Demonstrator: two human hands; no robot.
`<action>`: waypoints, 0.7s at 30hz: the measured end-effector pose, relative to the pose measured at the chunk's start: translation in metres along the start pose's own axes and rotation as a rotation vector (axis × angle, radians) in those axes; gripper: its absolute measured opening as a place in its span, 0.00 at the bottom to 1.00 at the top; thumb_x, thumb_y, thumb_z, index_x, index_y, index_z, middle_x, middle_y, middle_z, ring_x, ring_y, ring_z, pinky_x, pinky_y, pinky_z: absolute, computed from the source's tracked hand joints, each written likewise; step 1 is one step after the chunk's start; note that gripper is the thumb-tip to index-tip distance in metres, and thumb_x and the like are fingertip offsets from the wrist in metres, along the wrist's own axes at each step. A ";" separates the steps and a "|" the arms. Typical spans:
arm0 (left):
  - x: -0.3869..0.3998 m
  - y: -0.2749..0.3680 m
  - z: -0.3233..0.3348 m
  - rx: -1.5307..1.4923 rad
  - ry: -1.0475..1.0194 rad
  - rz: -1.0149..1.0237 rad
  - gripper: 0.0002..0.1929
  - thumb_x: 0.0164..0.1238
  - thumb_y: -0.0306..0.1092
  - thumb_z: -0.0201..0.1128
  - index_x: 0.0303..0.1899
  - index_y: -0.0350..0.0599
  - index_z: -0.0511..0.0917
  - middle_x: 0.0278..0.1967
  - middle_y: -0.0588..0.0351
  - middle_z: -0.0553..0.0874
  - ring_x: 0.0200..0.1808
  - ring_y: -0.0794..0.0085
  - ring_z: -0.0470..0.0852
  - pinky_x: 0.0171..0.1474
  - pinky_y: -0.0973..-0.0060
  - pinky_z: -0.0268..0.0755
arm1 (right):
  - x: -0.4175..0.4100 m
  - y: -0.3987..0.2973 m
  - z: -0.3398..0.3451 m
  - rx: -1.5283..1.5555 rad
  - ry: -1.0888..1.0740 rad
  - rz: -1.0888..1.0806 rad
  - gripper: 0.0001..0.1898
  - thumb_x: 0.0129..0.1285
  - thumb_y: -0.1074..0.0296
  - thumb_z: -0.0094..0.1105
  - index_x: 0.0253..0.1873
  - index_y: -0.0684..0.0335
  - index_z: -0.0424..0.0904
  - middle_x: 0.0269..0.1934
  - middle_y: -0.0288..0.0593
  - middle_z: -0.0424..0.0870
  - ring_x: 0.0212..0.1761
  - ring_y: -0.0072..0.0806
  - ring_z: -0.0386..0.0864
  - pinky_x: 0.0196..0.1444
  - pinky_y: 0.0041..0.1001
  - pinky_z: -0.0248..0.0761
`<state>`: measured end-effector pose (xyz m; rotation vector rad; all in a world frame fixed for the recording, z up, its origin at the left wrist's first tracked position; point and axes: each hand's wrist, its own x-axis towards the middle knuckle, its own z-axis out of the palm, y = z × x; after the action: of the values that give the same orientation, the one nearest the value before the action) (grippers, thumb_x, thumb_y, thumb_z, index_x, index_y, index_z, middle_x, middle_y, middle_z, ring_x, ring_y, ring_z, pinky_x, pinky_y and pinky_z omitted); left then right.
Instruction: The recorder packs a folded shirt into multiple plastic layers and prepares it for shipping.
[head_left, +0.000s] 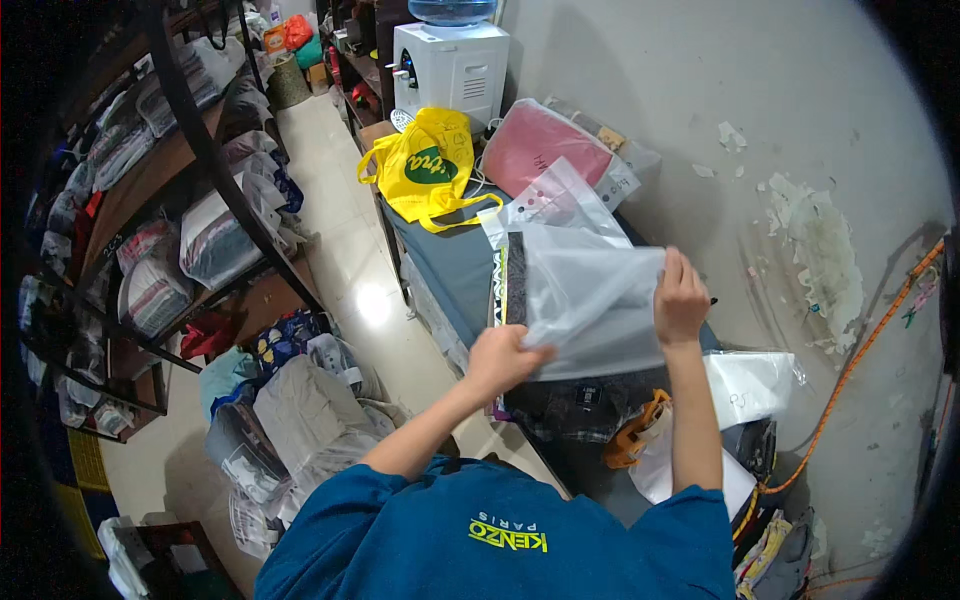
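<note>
A translucent plastic bag (600, 300) is stretched between my two hands above the work table. My right hand (681, 296) grips its upper right corner, with the fingers closed. At the lower left edge, my left hand (506, 356) pinches the plastic; it looks slightly blurred. Dark folded clothing (585, 405) with a small label lies under and in front of the bag. Behind the bag, another clear plastic bag (574, 199) lies on the table, close to a pink bagged bundle (547, 146).
A yellow tote bag (427, 169) sits on the grey-covered table (435, 259) below a white water dispenser (450, 71). Shelves of bagged clothes (225, 232) stand at left, with a garment pile (307, 412) on the floor. An orange rope (847, 390) hangs along the right wall.
</note>
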<state>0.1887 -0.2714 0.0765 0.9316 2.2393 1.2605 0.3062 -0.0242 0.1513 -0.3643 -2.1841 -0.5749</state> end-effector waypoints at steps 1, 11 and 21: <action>0.004 0.001 -0.011 0.122 0.045 -0.053 0.23 0.60 0.54 0.75 0.28 0.39 0.88 0.19 0.48 0.85 0.22 0.60 0.86 0.31 0.64 0.76 | 0.014 0.004 0.000 -0.031 0.015 -0.064 0.14 0.67 0.76 0.57 0.56 0.69 0.78 0.43 0.47 0.86 0.32 0.38 0.86 0.34 0.32 0.81; 0.053 0.095 -0.079 0.555 0.618 0.518 0.20 0.60 0.24 0.62 0.55 0.39 0.71 0.51 0.36 0.83 0.42 0.38 0.85 0.45 0.50 0.77 | 0.093 -0.011 -0.045 0.064 0.052 -0.377 0.24 0.59 0.74 0.63 0.61 0.71 0.77 0.45 0.48 0.84 0.29 0.30 0.85 0.29 0.26 0.79; 0.122 0.105 -0.131 0.580 0.518 0.753 0.15 0.57 0.24 0.69 0.47 0.31 0.80 0.38 0.36 0.87 0.42 0.42 0.86 0.50 0.51 0.78 | 0.115 0.071 0.023 0.041 -0.302 0.220 0.10 0.58 0.70 0.60 0.43 0.67 0.81 0.40 0.57 0.87 0.43 0.54 0.87 0.42 0.48 0.81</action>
<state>0.0588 -0.2219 0.2301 1.9983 2.8653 1.2357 0.2520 0.0556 0.2493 -0.6969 -2.3965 -0.3706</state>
